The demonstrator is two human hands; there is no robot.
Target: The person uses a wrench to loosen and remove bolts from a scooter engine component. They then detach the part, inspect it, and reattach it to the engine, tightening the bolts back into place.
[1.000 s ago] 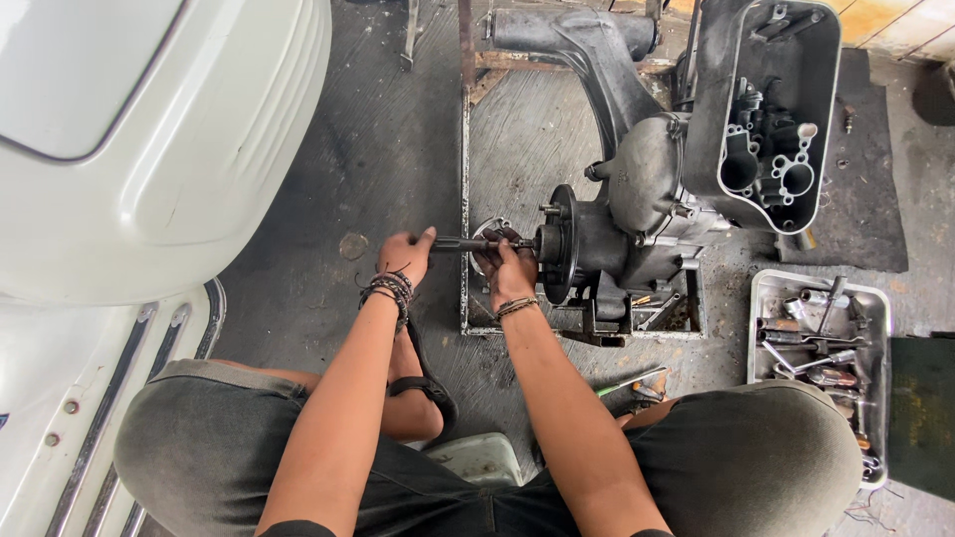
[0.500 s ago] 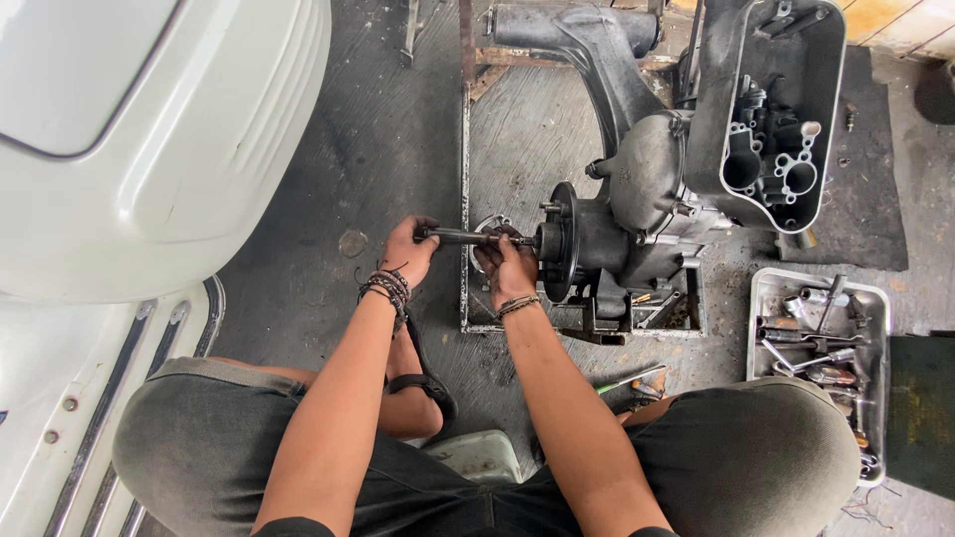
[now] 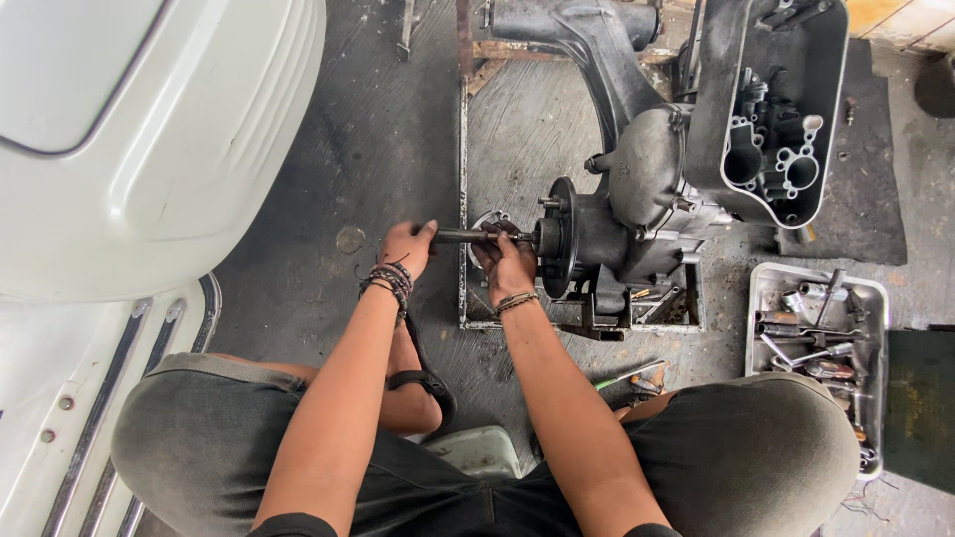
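A grey scooter engine block [image 3: 637, 214] rests on a metal frame stand [image 3: 468, 298] on the floor. A dark steel shaft [image 3: 468, 237] sticks out sideways from the round hub [image 3: 557, 239] on the engine's left. My left hand [image 3: 406, 249] grips the free outer end of the shaft. My right hand [image 3: 507, 261] is closed around the shaft right beside the hub. Both wrists wear bead bracelets. My knees in grey shorts fill the bottom of the view.
A white scooter body [image 3: 149, 129] fills the left. An open engine cover [image 3: 766, 109] leans at upper right. A metal tray [image 3: 870, 298] of tools and sockets sits at right. A screwdriver [image 3: 627, 376] lies by my right knee.
Both hands stay on the shaft; they have shifted slightly along it toward the hub. The engine has not moved.
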